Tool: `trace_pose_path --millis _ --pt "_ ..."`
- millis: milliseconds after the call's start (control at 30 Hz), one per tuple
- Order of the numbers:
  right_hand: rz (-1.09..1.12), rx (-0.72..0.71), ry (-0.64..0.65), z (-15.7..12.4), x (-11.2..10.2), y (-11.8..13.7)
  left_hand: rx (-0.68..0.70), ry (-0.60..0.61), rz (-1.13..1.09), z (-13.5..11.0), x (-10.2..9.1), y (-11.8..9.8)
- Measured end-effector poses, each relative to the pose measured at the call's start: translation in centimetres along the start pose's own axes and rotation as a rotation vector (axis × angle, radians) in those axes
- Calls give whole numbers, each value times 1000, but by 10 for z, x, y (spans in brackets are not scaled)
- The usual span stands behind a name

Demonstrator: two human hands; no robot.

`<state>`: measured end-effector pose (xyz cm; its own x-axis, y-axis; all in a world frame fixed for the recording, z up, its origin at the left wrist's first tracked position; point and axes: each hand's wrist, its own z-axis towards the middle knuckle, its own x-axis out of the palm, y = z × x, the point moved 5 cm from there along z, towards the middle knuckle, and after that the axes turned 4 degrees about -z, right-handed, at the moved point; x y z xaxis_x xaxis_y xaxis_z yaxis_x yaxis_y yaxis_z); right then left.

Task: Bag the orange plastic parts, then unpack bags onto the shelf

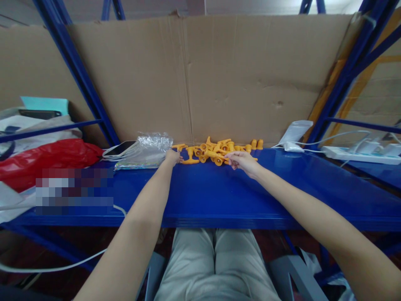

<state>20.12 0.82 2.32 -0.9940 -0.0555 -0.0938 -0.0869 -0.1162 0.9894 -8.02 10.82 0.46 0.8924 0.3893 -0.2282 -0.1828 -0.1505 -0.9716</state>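
Yellow plastic pieces [216, 150], several with T-shaped handles and some with round cupped ends, lie in a loose pile at the back of the blue shelf [219, 192]. My left hand [174, 157] is at the pile's left side, its fingers closed at the end of a yellow T-shaped piece [190, 161] that lies on the shelf. At the right front of the pile is my right hand [243, 162], with bent fingers drawn together against the yellow pieces. Whatever its fingers hold is too small and hidden to make out.
Two small yellow caps [257, 144] stand right of the pile. Clear plastic bags [147, 150] and a phone [122, 148] lie left. A red bag [56, 161] is farther left. A white power strip [360, 154] with cables lies right. Cardboard [234, 79] walls the back.
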Motion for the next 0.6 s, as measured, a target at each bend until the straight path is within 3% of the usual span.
trace_pose_path --millis 433,600 --pt "-22 -14 14 0 2 1 -16 42 275 4 2 -8" --pt "-34 -10 11 0 2 1 124 26 580 17 3 -12"
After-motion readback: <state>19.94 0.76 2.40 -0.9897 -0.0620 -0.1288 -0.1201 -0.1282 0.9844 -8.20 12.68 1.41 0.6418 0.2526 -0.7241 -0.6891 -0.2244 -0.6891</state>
